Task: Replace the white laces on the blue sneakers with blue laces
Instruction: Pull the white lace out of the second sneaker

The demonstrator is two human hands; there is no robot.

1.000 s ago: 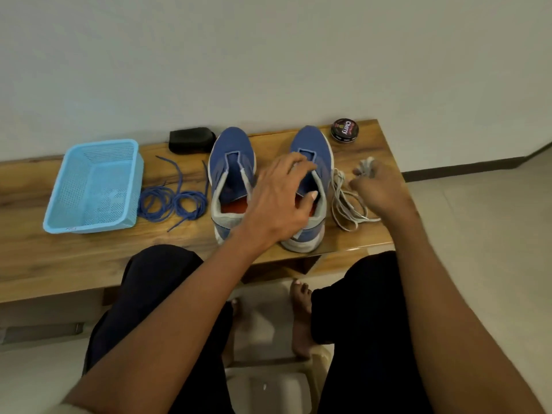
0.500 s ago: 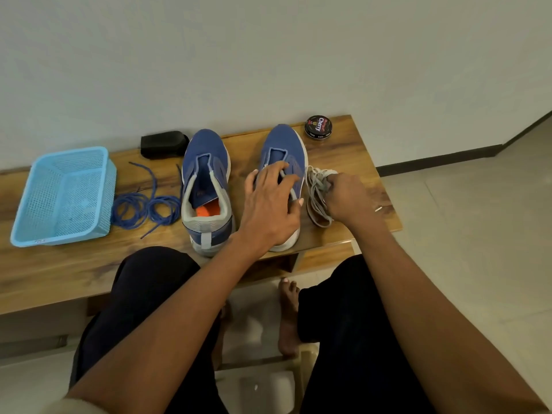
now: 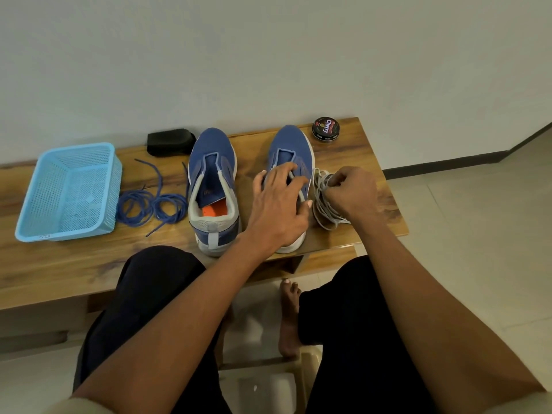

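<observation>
Fingers [image 3: 333, 182] of the right hand [image 3: 349, 194] curled tight around a bunch of white laces [image 3: 324, 210], whose loops trailed onto the wooden bench [image 3: 367, 162] just at three o'clock of the right sneaker [image 3: 288, 147], apparently being gathered out of the way. The left hand [image 3: 277, 207] lay over that shoe's opening, fingers spread and bent across the tongue and collar, seemingly to steady it; whether they pinched anything could not be told. Both blue sneakers stood toes to the wall with bare eyelets, the left sneaker [image 3: 213, 177] at nine o'clock of its mate, tongue pulled up. The blue laces [image 3: 149, 204] waited in loose coils at nine o'clock of the left shoe, near enough to reach for threading, which looked to be the next step. Beyond them at nine o'clock sat a light blue basket [image 3: 67, 189]. A black brush-like block [image 3: 170, 141] lay at eleven o'clock of the left shoe, and a shoe polish tin [image 3: 325, 128] at one o'clock of the right.
</observation>
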